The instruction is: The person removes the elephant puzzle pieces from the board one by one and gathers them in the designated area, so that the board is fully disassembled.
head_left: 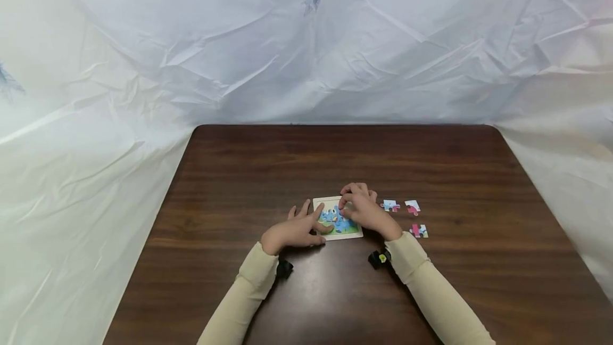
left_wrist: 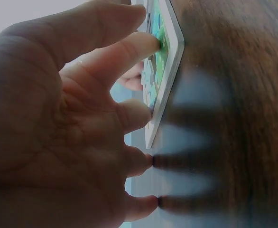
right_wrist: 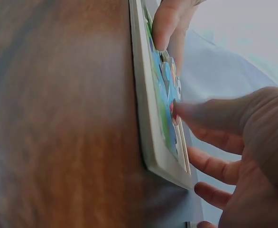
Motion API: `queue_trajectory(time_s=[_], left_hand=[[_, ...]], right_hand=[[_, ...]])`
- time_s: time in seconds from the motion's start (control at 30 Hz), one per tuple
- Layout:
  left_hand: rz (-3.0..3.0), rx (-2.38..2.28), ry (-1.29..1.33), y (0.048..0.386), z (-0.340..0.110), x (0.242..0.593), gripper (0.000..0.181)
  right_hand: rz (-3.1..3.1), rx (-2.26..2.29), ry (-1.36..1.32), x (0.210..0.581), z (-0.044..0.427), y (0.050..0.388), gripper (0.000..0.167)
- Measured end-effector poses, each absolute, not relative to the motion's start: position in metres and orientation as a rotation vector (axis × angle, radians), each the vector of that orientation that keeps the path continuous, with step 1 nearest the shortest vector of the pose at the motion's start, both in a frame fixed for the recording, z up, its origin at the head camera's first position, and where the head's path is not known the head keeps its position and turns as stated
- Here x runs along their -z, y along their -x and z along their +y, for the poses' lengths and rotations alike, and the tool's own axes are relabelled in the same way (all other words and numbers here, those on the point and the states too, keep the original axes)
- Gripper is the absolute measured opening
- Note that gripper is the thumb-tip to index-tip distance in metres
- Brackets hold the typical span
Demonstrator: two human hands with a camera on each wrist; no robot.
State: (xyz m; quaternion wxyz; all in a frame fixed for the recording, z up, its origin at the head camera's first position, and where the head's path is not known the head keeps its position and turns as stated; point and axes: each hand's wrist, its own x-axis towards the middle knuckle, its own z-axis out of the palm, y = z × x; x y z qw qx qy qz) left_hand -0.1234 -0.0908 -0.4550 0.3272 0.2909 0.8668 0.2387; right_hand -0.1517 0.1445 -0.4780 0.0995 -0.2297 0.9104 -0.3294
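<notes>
A small jigsaw puzzle in a pale frame (head_left: 345,237) lies on the table, its blue and green picture partly assembled. My left hand (head_left: 298,229) is spread over its left side. In the left wrist view, fingertips (left_wrist: 151,43) rest on the green part, while the outer fingers touch the table beyond the frame. My right hand (head_left: 365,212) is over the upper right of the puzzle. Its thumb (right_wrist: 196,111) and index finger pinch a puzzle piece (right_wrist: 172,108) with some red on it, mostly hidden by the fingers. The other fingers extend past the frame's edge.
To the right of the puzzle lie three loose pieces: a blue-and-pink one (head_left: 391,206), a white-and-pink one (head_left: 413,206) and a pink-and-blue one (head_left: 419,231). The dark wooden table (head_left: 268,158) meets a white sheet (head_left: 306,79) at its back and sides.
</notes>
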Motion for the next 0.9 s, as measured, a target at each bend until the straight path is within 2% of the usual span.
queue_trajectory(time_s=[0.2,0.43,0.7,0.9], left_hand=[[2.288,-0.593,-0.738,0.123,-0.089,0.452,0.04],[2.325,-0.526,-0.734,0.122,-0.082,0.446,0.038],[2.336,-0.504,-0.728,0.122,-0.075,0.444,0.039],[2.3,-0.548,-0.698,0.119,-0.077,0.448,0.039]], right_hand=[[2.706,0.899,0.76,0.475,0.145,0.155,0.012],[2.632,0.996,0.847,0.474,0.152,0.158,0.018],[2.51,1.207,0.825,0.466,0.164,0.151,0.008],[2.475,1.256,0.869,0.462,0.185,0.145,0.016]])
